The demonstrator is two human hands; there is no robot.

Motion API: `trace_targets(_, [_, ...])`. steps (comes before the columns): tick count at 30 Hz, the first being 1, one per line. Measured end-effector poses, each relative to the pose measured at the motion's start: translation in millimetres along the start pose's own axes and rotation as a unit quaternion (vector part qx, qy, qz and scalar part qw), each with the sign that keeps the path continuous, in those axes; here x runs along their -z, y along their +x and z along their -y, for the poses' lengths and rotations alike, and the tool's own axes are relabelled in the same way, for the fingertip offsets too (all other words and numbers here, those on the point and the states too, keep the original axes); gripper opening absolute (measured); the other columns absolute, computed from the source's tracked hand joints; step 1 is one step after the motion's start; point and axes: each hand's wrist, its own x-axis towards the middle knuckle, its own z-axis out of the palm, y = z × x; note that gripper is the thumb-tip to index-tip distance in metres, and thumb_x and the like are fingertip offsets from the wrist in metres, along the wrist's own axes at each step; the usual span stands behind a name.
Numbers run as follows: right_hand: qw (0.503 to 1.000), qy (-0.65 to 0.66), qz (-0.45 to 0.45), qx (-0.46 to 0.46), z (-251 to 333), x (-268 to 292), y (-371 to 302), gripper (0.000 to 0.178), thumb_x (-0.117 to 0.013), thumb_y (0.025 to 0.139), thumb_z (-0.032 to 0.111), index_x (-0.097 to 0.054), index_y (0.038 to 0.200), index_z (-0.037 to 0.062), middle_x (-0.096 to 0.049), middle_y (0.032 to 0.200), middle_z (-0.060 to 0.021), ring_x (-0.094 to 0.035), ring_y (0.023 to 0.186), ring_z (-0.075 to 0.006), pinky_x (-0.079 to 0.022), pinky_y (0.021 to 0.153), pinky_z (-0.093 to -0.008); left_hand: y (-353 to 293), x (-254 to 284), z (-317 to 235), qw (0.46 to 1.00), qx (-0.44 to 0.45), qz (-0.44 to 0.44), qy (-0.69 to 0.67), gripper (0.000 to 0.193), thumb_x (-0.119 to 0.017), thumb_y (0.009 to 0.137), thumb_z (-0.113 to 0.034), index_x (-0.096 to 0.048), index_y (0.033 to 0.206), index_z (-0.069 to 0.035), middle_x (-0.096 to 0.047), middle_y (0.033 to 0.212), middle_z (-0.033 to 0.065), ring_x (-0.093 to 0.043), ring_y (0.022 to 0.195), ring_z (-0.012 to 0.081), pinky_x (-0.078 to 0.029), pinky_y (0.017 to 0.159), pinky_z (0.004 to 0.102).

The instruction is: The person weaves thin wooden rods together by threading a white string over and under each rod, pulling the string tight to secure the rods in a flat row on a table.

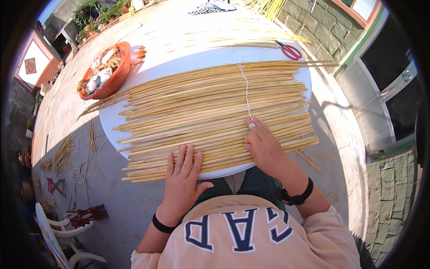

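Note:
A row of long, straw-coloured stalks lies side by side across the white table, a few reaching past its edges. My left hand rests palm down on the nearest stalks with its fingers stretched out. Over the right part of the row, my right hand is closed, its fingertips at the end of a white string. That string runs from the far stalks down to these fingers. A silvery band sits on one finger. Whether a needle is between the fingertips is hidden.
Red-handled scissors lie at the table's far right. An orange basket of bundled material stands at the left edge. A white chair is at lower left; loose straw litters the ground. A stone wall rises at right.

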Motion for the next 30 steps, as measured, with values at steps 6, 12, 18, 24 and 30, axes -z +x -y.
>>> trace_targets(6, [0.999,0.027,-0.022,-0.011,1,3,2,0.012,-0.054,0.075,0.006,-0.046,0.081,0.0001,-0.044,0.116,-0.0265,-0.037,0.116,-0.0392,-0.028,0.099,-0.0434,-10,28,-1,0.999,0.014,0.004,-0.039,0.080,-0.065,0.064,-0.042,-0.035,0.127,-0.003,-0.023,0.136,0.0198,-0.017,0.128,0.0371,-0.014,0.102,0.0480])
trace_targets(12, [0.983,0.134,-0.093,-0.081,-6,26,-6,0.009,-0.056,0.076,0.003,-0.048,0.082,0.0010,-0.048,0.113,-0.0250,-0.043,0.110,-0.0394,-0.034,0.093,-0.0394,1,124,15,0.993,-0.017,0.105,-0.058,0.073,-0.060,0.071,-0.044,-0.036,0.128,-0.004,-0.021,0.138,0.0185,-0.012,0.129,0.0374,-0.016,0.102,0.0455])
trace_targets(18, [0.934,0.275,-0.179,-0.139,-22,55,-18,0.007,-0.052,0.083,0.008,-0.049,0.082,0.0010,-0.049,0.117,-0.0241,-0.052,0.103,-0.0311,-0.038,0.086,-0.0289,64,178,34,0.988,-0.018,0.134,0.075,0.063,-0.059,0.076,-0.038,-0.039,0.125,-0.003,-0.026,0.136,0.0184,-0.015,0.129,0.0349,-0.019,0.102,0.0433])
trace_targets(24, [0.913,0.332,-0.180,-0.156,-22,63,-20,0.009,-0.051,0.084,0.009,-0.048,0.082,0.0013,-0.048,0.118,-0.0233,-0.051,0.107,-0.0276,-0.037,0.086,-0.0290,154,143,61,0.976,-0.046,0.201,0.064,0.049,-0.052,0.083,-0.022,-0.038,0.125,-0.002,-0.028,0.134,0.0193,-0.018,0.128,0.0324,-0.019,0.104,0.0384])
trace_targets(30, [0.913,0.331,-0.198,-0.132,-20,71,-29,0.010,-0.049,0.086,0.011,-0.047,0.082,0.0018,-0.046,0.118,-0.0277,-0.047,0.110,-0.0291,-0.036,0.088,-0.0302,225,53,73,0.968,-0.067,0.230,0.071,0.057,-0.040,0.089,-0.034,-0.021,0.133,-0.003,-0.019,0.137,0.0216,-0.015,0.129,0.0317,-0.015,0.105,0.0402])
